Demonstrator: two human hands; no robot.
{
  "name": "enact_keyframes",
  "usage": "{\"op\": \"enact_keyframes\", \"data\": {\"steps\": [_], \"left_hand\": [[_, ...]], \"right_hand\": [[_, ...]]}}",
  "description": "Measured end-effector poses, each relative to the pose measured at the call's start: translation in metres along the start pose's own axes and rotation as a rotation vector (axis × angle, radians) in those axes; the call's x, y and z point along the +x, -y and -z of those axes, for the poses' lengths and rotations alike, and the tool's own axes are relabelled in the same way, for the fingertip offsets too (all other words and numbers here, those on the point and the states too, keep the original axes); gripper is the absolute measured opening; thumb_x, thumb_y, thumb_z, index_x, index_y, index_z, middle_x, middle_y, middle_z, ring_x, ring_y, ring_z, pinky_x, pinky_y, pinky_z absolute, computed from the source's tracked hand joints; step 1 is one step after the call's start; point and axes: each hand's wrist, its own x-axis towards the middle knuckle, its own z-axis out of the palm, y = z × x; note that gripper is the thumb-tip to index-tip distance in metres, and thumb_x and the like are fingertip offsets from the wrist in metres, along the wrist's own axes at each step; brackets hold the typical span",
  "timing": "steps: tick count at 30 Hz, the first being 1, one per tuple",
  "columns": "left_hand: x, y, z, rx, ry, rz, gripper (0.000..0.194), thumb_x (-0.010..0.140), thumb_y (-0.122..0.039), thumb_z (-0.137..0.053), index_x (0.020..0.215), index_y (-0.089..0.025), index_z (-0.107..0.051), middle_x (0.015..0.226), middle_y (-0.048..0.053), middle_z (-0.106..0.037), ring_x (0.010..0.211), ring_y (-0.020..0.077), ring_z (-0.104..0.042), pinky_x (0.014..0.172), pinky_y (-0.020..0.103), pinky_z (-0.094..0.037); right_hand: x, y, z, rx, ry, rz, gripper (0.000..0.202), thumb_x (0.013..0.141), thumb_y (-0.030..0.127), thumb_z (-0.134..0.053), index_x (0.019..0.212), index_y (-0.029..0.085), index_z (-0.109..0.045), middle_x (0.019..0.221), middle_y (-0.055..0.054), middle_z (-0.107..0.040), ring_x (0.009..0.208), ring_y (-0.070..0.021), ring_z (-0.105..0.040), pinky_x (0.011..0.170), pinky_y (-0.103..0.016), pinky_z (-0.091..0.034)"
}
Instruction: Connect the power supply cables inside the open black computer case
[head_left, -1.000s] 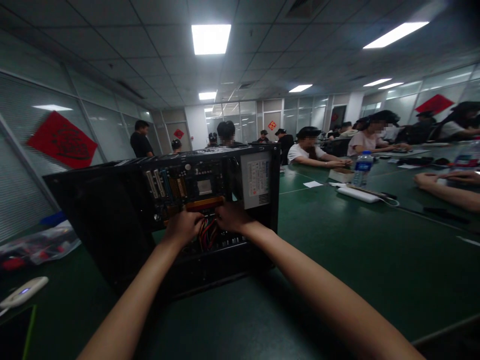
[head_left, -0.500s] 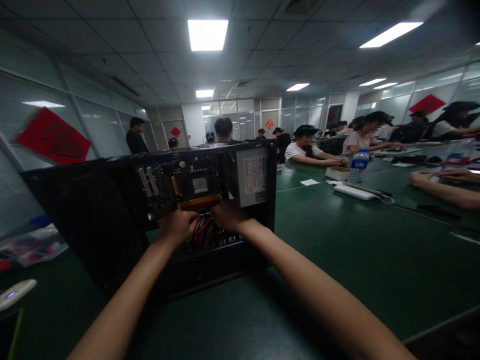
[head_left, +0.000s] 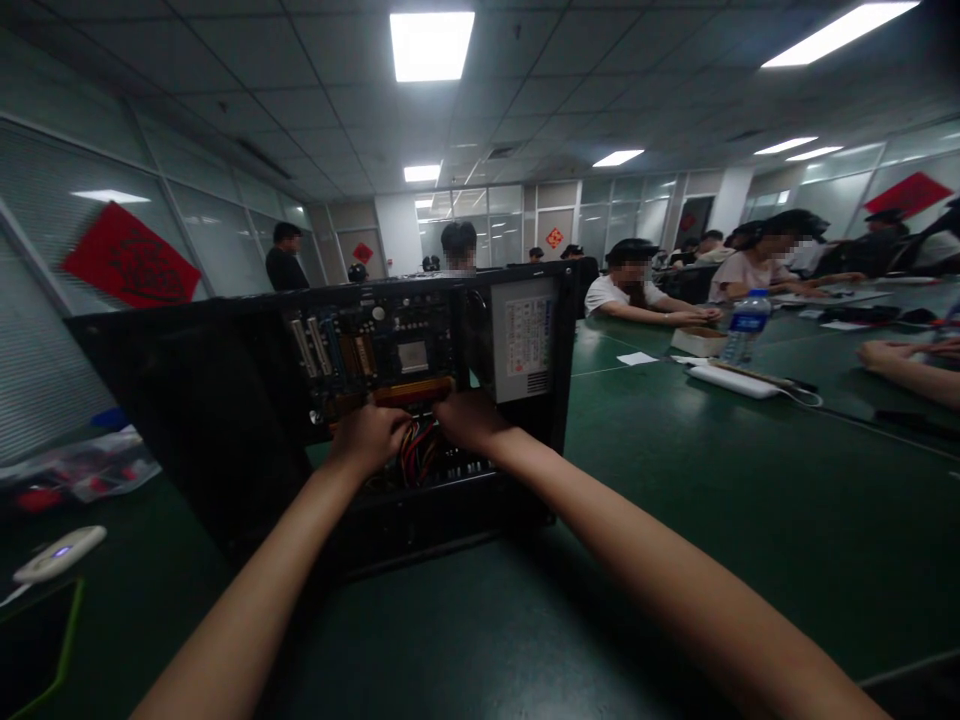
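An open black computer case [head_left: 450, 515] stands before me, its inside facing me. Within it are a motherboard [head_left: 390, 335] and a silver power supply [head_left: 523, 340] with a printed label. A long orange-brown memory slot [head_left: 420, 388] runs along the board's lower part. My left hand [head_left: 367, 438], fingers curled together, is at the left part of this slot. Closed too, my right hand [head_left: 472, 420] reaches to its right end. What the fingertips of either hand hold is hidden. Several coloured power cables [head_left: 418, 450] hang between and below the hands.
On the left of the green table [head_left: 675, 470] are a plastic bag [head_left: 97, 470], a white oval device [head_left: 64, 553] and a green-edged phone [head_left: 41, 640]. To the right stand a water bottle [head_left: 746, 325], a small box [head_left: 697, 341] and a white power strip [head_left: 731, 381]. Other people sit beyond.
My view has turned slightly, so the case and room appear further right. Both hands stay at the same slot, with only slight movement of the fingers.
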Motion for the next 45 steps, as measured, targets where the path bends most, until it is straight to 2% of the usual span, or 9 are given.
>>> {"op": "enact_keyframes", "data": {"steps": [18, 23, 26, 31, 34, 36, 39, 42, 45], "left_hand": [[-0.001, -0.004, 0.002, 0.043, 0.005, 0.0, 0.029, 0.091, -0.037, -0.054, 0.106, -0.029, -0.077, 0.101, 0.005, -0.078, 0.091, 0.0259, -0.072, 0.074, 0.031, -0.052], [-0.003, -0.003, 0.002, 0.035, -0.004, -0.003, 0.029, 0.092, -0.037, -0.053, 0.108, -0.029, -0.076, 0.104, 0.004, -0.077, 0.094, 0.0253, -0.072, 0.075, 0.03, -0.052], [-0.003, -0.001, 0.001, 0.019, 0.0, -0.016, 0.029, 0.093, -0.037, -0.052, 0.108, -0.029, -0.075, 0.105, 0.004, -0.077, 0.095, 0.0244, -0.072, 0.076, 0.03, -0.051], [-0.011, 0.003, 0.006, -0.049, -0.006, 0.026, 0.032, 0.095, -0.033, -0.048, 0.113, -0.026, -0.073, 0.11, 0.005, -0.076, 0.1, 0.0231, -0.071, 0.081, 0.03, -0.05], [-0.033, 0.009, 0.019, -0.173, -0.076, 0.093, 0.036, 0.097, -0.04, -0.043, 0.108, -0.024, -0.073, 0.109, 0.005, -0.076, 0.101, 0.0224, -0.07, 0.086, 0.03, -0.049], [-0.055, 0.014, 0.03, -0.271, -0.001, 0.082, 0.042, 0.097, -0.047, -0.039, 0.098, -0.023, -0.074, 0.102, 0.005, -0.076, 0.097, 0.022, -0.07, 0.085, 0.03, -0.049], [-0.092, 0.022, 0.042, -0.257, 0.287, 0.105, 0.047, 0.089, -0.06, -0.047, 0.106, -0.024, -0.073, 0.108, 0.006, -0.075, 0.098, 0.0257, -0.069, 0.083, 0.033, -0.051], [-0.114, 0.026, 0.045, -0.027, 0.42, 0.214, 0.051, 0.078, -0.06, -0.06, 0.112, -0.023, -0.072, 0.109, 0.009, -0.075, 0.1, 0.0319, -0.069, 0.081, 0.037, -0.051], [-0.12, 0.025, 0.044, 0.052, 0.431, 0.232, 0.048, 0.08, -0.06, -0.056, 0.104, -0.023, -0.074, 0.101, 0.009, -0.076, 0.098, 0.0318, -0.069, 0.079, 0.037, -0.05]], "right_hand": [[0.008, -0.006, -0.016, -0.027, -0.056, 0.044, 0.034, 0.093, 0.014, -0.042, 0.11, 0.011, -0.071, 0.106, -0.023, -0.071, 0.103, -0.031, -0.068, 0.086, -0.039, -0.052], [0.011, -0.006, -0.009, 0.055, -0.037, -0.02, 0.038, 0.093, 0.012, -0.04, 0.12, 0.007, -0.067, 0.118, -0.028, -0.065, 0.111, -0.0307, -0.065, 0.091, -0.038, -0.049], [0.007, -0.006, -0.003, 0.109, -0.041, -0.038, 0.04, 0.095, 0.012, -0.038, 0.125, 0.009, -0.064, 0.124, -0.024, -0.064, 0.112, -0.0272, -0.064, 0.09, -0.033, -0.048], [-0.018, -0.005, 0.001, 0.157, -0.063, -0.079, 0.042, 0.104, 0.032, -0.03, 0.119, 0.017, -0.066, 0.109, -0.014, -0.072, 0.098, -0.0234, -0.069, 0.082, -0.03, -0.051], [-0.042, -0.009, 0.0, 0.352, -0.094, 0.086, 0.046, 0.102, 0.049, -0.036, 0.123, 0.02, -0.065, 0.118, -0.012, -0.07, 0.111, -0.0235, -0.065, 0.091, -0.029, -0.048], [-0.058, -0.013, -0.001, 0.447, 0.005, 0.119, 0.057, 0.1, 0.059, -0.031, 0.125, 0.02, -0.065, 0.116, -0.012, -0.071, 0.105, -0.024, -0.067, 0.087, -0.029, -0.05], [-0.075, -0.015, -0.003, 0.369, 0.197, 0.122, 0.077, 0.089, 0.077, -0.035, 0.109, 0.013, -0.073, 0.1, -0.017, -0.074, 0.086, -0.0287, -0.071, 0.073, -0.034, -0.054], [-0.083, -0.011, -0.008, 0.158, 0.158, 0.12, 0.07, 0.079, 0.075, -0.058, 0.094, 0.009, -0.076, 0.091, -0.02, -0.073, 0.083, -0.0329, -0.071, 0.071, -0.036, -0.055], [-0.084, -0.007, -0.015, 0.103, 0.067, 0.09, 0.049, 0.083, 0.06, -0.065, 0.092, 0.013, -0.078, 0.087, -0.017, -0.074, 0.084, -0.0314, -0.072, 0.072, -0.035, -0.055]]}}
